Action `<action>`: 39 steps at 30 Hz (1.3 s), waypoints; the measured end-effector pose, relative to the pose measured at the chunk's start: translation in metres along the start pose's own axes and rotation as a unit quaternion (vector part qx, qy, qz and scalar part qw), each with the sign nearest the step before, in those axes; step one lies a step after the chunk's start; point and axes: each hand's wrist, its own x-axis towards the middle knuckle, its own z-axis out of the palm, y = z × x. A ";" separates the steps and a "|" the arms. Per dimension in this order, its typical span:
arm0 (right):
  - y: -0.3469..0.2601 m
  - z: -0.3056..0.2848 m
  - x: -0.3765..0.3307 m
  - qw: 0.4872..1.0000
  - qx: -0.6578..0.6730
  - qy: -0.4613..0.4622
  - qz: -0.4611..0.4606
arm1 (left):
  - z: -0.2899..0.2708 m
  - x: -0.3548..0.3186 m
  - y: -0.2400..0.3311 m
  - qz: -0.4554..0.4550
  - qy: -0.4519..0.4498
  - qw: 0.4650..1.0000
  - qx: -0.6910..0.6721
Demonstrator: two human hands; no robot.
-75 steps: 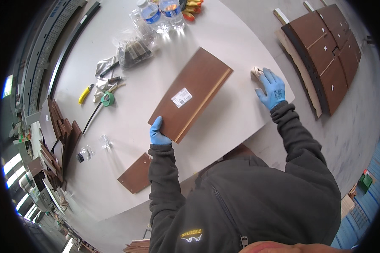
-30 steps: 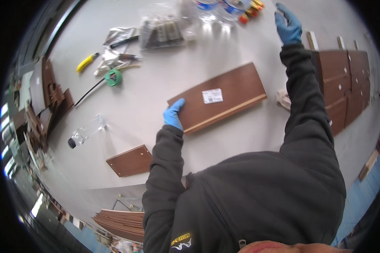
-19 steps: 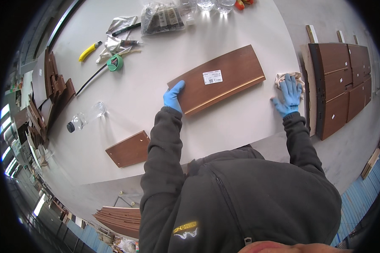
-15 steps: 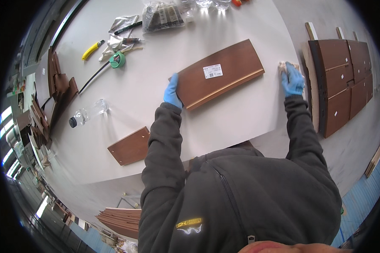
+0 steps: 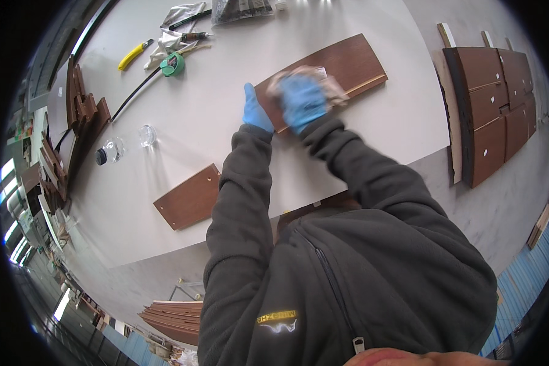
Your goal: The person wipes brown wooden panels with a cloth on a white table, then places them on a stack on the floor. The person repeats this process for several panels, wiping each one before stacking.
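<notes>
A brown wooden board with a pale label lies at a slant on the white table. My left hand, in a blue glove, grips its left end with the fingers on the edge. Over the board's left half, my gloved right hand presses a beige rag on the surface. Motion smears this hand, and the rag covers part of the label. Left of my left forearm, a smaller brown board with small holes near its ends lies flat.
At the far left lie a yellow utility knife, a green tape measure and a clear bottle. Brown wood pieces pile up along the left edge. Stacked brown panels stand to the right, past the table.
My right hand has swung left with the rag from the table's right side onto the board. My left hand still grips the board's left end.
</notes>
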 end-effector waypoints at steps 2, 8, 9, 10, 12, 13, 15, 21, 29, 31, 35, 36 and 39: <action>-0.055 0.017 -0.017 0.999 0.023 0.002 -0.023 | -0.007 -0.005 0.005 -0.033 0.005 0.999 0.032; -0.020 -0.013 -0.096 0.989 0.072 -0.088 -0.096 | 0.000 0.004 -0.003 -0.017 0.005 0.997 -0.070; -0.016 -0.019 -0.113 0.982 0.107 -0.144 -0.055 | 0.005 0.009 -0.002 -0.018 -0.016 0.995 -0.094; -0.010 -0.025 -0.125 0.949 0.223 -0.203 0.093 | 0.007 0.011 -0.001 -0.014 -0.032 0.992 -0.118; 0.003 -0.038 -0.143 0.761 0.466 -0.142 0.429 | 0.014 0.015 0.003 0.046 0.063 0.996 -0.049; 0.007 -0.045 -0.149 0.728 0.478 -0.103 0.481 | 0.012 0.012 0.010 0.141 0.099 0.985 0.033; 0.021 -0.056 -0.147 0.695 0.546 -0.042 0.466 | 0.005 0.002 0.029 0.236 0.168 0.943 0.163; -0.003 -0.078 -0.126 0.560 0.673 -0.135 0.464 | -0.149 -0.159 0.099 0.472 0.341 0.763 0.282; -0.139 -0.013 -0.079 0.561 0.676 -0.280 0.387 | -0.331 -0.310 0.072 0.080 0.589 0.609 0.525; -0.166 0.019 -0.072 0.623 0.615 -0.266 0.404 | -0.338 -0.311 0.066 0.075 0.609 0.582 0.534; -0.204 0.068 -0.088 0.759 0.481 -0.271 0.345 | -0.340 -0.314 0.082 0.003 0.593 0.593 0.545; -0.205 0.075 -0.094 0.787 0.452 -0.260 0.330 | -0.339 -0.319 0.088 0.000 0.571 0.627 0.530; -0.192 0.090 -0.105 0.770 0.470 -0.242 0.357 | -0.329 -0.347 0.098 -0.036 0.479 0.741 0.469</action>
